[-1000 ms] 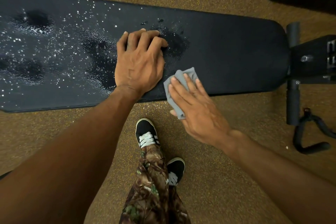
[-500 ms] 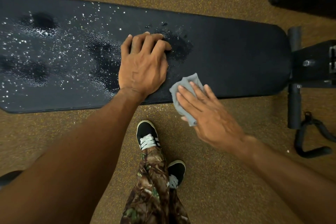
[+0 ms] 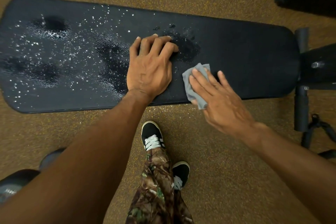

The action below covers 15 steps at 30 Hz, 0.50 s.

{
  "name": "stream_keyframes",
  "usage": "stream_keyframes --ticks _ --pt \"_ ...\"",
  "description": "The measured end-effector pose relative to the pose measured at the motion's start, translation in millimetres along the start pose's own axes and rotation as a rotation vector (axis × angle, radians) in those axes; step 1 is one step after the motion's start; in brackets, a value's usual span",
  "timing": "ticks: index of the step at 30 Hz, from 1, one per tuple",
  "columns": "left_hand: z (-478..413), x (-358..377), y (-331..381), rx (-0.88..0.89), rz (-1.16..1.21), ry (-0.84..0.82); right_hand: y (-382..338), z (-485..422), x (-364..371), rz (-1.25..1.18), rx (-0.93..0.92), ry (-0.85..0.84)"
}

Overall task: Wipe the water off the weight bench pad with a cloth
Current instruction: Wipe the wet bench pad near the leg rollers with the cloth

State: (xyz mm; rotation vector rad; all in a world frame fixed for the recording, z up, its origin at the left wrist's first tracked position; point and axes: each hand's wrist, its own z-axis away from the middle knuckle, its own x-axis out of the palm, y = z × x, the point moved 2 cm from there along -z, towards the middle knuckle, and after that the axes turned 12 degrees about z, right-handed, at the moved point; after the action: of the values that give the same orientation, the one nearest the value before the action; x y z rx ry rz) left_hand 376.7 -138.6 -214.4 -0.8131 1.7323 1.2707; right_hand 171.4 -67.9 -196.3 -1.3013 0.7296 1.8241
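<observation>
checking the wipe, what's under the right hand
A grey cloth lies under the right hand, pressed on the bench pad. Whether the pad beneath the cloth is wet cannot be seen: it is covered.

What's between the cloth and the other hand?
Just a bare strip of black pad, seen in the head view. The cloth and left hand don't touch.
</observation>
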Motion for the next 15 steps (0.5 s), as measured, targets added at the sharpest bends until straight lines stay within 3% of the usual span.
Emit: stream_keyframes --ticks 4,9,15 --pt "-0.1 0.7 -0.9 -0.012 0.018 0.013 -29.5 -30.0 -7.4 -0.118 0.120 0.073" --pt "0.1 2.0 -1.0 0.007 0.016 0.017 -2.9 -4.3 -2.9 -0.010 -0.056 0.038" --pt "-0.1 1.8 -1.0 -0.005 0.017 0.017 -11.4 -39.6 -14.5 -0.098 0.094 0.079"
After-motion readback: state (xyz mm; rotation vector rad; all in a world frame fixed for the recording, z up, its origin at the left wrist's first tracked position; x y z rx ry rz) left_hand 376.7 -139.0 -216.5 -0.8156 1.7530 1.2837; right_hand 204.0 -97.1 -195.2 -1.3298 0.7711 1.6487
